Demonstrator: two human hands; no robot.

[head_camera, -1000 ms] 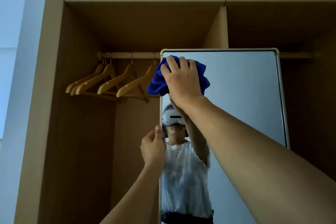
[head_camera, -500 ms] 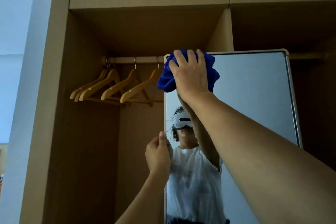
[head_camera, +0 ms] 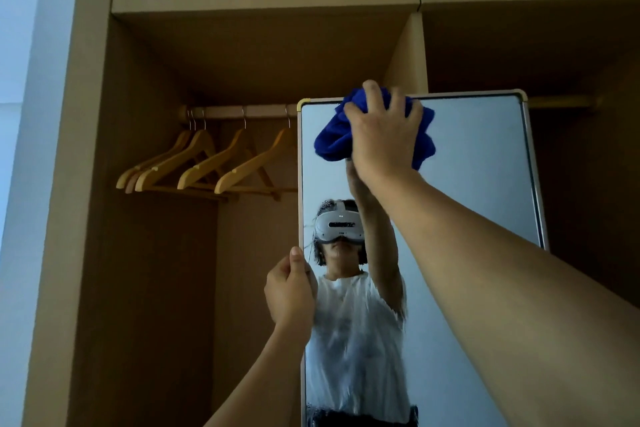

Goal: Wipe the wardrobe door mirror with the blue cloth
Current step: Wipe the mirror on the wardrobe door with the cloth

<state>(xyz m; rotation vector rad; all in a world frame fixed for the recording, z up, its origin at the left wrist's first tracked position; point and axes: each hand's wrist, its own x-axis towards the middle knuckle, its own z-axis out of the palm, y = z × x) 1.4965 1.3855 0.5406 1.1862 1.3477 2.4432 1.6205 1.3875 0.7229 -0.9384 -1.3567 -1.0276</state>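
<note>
Right hand (head_camera: 382, 137) spread over bunched blue cloth (head_camera: 332, 139), fingers curled into it, pressing it against mirror (head_camera: 485, 166) near top edge. Left hand (head_camera: 290, 291) gripping mirror's left edge, thumb up. Wooden hangers (head_camera: 207, 163) left.

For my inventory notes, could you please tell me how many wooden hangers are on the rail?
4 at least, all left of the mirror: two overlapping at the far left, one in the middle, one beside the mirror's edge. The mirror may hide others.
</note>
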